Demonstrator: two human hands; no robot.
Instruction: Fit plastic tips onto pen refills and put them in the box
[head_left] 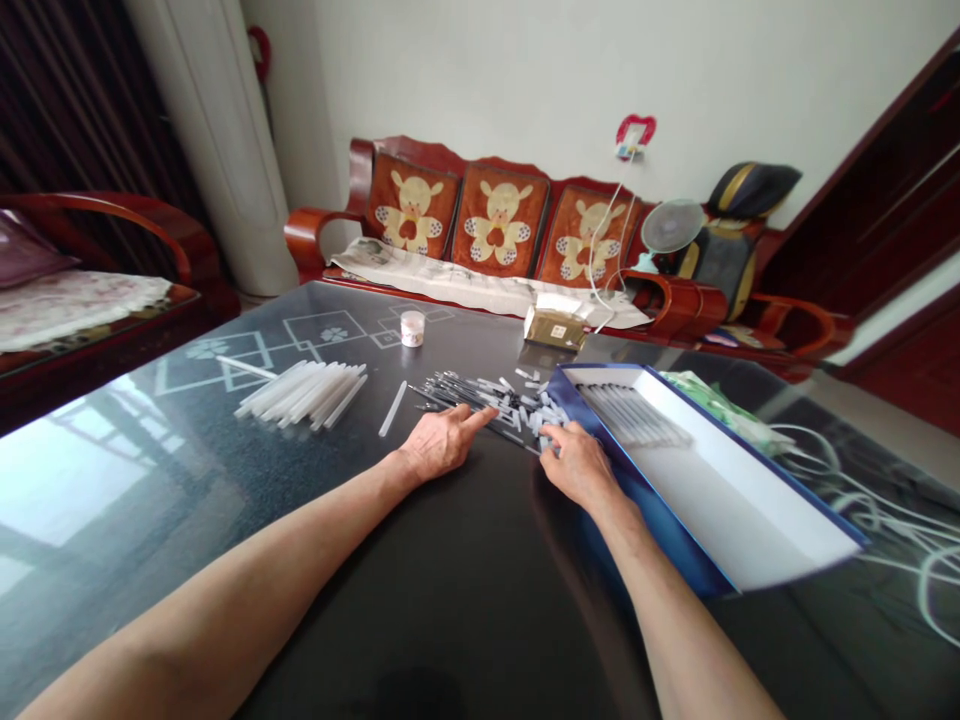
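My left hand [442,440] rests on the dark glass table [465,600], index finger stretched toward a scattered pile of thin dark rods and small clear caps [495,398]; its other fingers are curled. My right hand [574,462] lies at the right edge of that pile, fingers bent onto the small pieces, beside the near corner of a blue-rimmed white box [720,490]. What the right fingers pinch, if anything, is too small to see. A row of grey rods [630,412] lies inside the box's far end.
A bundle of white tubes [304,392] and one loose tube [392,408] lie left of the pile. A small round jar [412,328] and a brown carton [555,328] stand farther back. A green-printed bag [720,408] lies behind the box. A wooden sofa [495,225] lines the wall.
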